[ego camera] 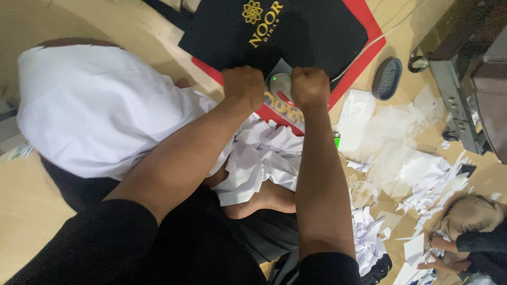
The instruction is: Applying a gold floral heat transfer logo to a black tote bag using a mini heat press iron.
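My left hand and my right hand are both clenched on the near edge of a black flat bag with a gold emblem. The bag lies over a red sheet on the floor. Between my two fists a small grey round device with a green light shows. Crumpled white paper lies heaped on my lap below my forearms. My bare foot sticks out under the paper.
A big white plastic bag bulges at the left. Torn white paper scraps litter the floor at the right. A dark oval object and a metal machine stand at the upper right. Another person's hands work at the lower right.
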